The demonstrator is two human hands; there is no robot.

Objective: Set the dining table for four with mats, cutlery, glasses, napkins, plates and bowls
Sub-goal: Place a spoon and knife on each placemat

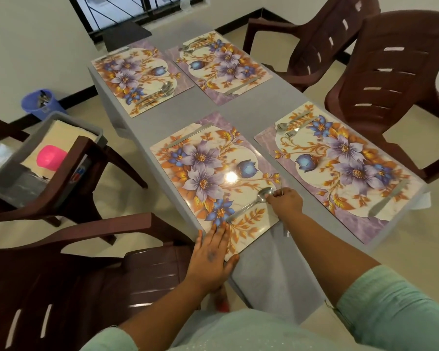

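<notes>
We're on cutlery: right hand pinches fork beside spoon, left hand flat on mat; glasses next

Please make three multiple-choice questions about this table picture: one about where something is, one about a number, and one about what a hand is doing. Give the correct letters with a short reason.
1. Where does the grey tub stand?
A. on a chair left of the table
B. on the table between the mats
C. on the floor under the window

2. How many floral mats lie on the table?
A. two
B. three
C. four

3. What is the left hand doing?
A. lifting a glass
B. pressing flat on the near-left mat's corner
C. holding a plate

Answers:
1. A: the tub sits on the seat of the brown chair, off the table.
2. C: two mats lie far and two near, among them the near-left mat.
3. B: its fingers lie straight on the mat, while the right hand pinches a thin piece of cutlery beside the spoon.
</notes>
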